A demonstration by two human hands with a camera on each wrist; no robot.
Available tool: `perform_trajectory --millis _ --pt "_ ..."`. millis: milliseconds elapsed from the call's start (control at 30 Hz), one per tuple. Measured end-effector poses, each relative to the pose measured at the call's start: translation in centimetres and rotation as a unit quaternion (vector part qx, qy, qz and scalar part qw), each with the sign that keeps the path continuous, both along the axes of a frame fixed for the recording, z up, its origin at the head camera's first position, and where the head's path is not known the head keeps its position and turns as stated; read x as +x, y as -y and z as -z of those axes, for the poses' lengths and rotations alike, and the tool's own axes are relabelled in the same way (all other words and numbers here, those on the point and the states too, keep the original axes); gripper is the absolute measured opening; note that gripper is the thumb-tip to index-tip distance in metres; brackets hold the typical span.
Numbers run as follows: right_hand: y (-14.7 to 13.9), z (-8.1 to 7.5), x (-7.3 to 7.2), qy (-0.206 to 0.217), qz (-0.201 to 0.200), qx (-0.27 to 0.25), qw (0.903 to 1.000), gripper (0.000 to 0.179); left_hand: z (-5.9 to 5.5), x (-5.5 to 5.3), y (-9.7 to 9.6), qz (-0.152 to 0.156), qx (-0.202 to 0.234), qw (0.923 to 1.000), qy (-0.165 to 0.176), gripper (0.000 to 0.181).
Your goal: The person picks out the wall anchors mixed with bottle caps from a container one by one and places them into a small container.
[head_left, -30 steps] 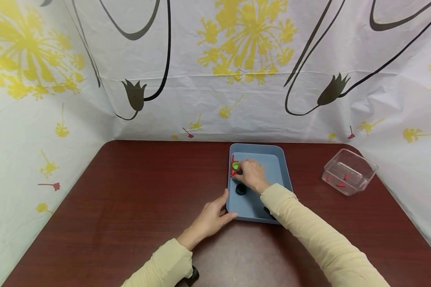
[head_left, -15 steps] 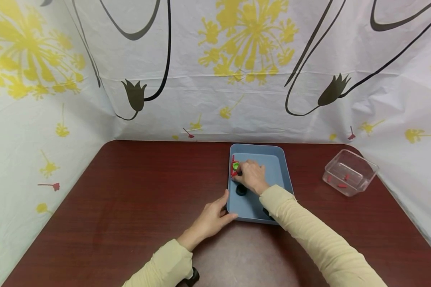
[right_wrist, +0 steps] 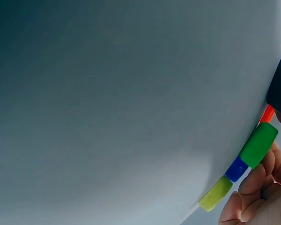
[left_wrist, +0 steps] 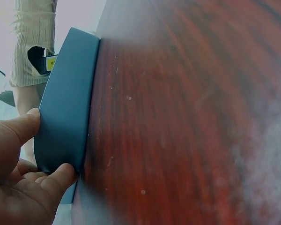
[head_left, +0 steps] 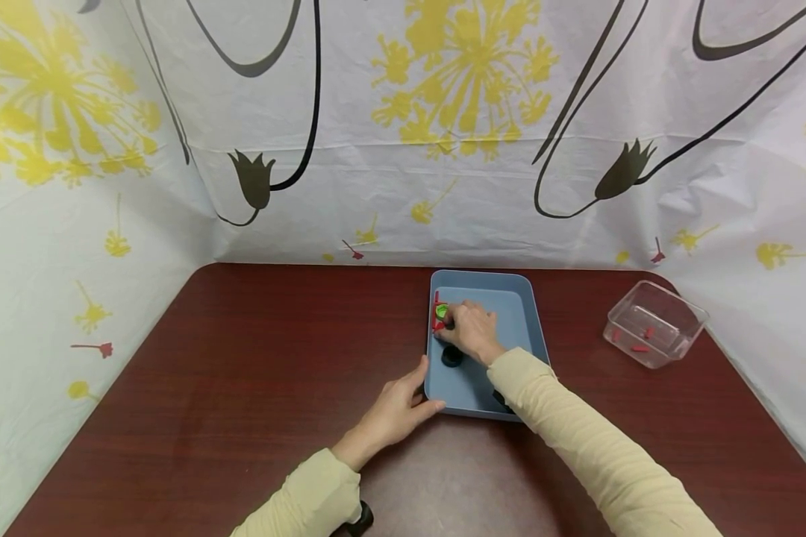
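A shallow blue-grey tray [head_left: 500,380] lies on the table. My left hand [head_left: 389,410] holds its near left corner, the thumb along the front wall and the fingers at the side. Inside, my right hand [head_left: 472,328] reaches to the left edge with bent fingers, beside small red pieces [head_left: 434,317] and a bright green round piece [head_left: 441,311]. A black round piece [head_left: 452,356] lies just below that hand. The right wrist view shows green [right_wrist: 258,145], blue [right_wrist: 236,168] and yellow-green [right_wrist: 216,193] cap-like pieces close to the fingers. I cannot tell whether the fingertips pinch anything.
A clear plastic box [head_left: 654,324] with red sticks in it stands at the right end of the dark red-brown table [head_left: 275,343]. Behind the table hangs a white patterned cloth [head_left: 389,186], which also covers both sides.
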State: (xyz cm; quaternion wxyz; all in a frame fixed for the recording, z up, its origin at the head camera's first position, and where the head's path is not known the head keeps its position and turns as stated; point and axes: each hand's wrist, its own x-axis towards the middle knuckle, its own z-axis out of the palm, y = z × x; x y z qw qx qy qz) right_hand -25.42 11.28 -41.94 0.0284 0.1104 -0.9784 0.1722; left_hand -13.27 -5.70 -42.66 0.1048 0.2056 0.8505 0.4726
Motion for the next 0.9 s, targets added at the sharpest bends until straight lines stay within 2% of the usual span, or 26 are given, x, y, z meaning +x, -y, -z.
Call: perform_trajectory --millis 333,900 --pt "-1.2 -0.6 0.2 -0.008 -0.007 -0.045 0.9989 0.023 0.1 0.0 -0.1 0.0 0.006 1.0 -0.005 0.074" --pt "-3.0 -1.5 -0.1 -0.017 0.007 -0.119 0.9927 0.021 0.3 0.1 -0.1 -0.005 0.008 0.9999 -0.005 0.074"
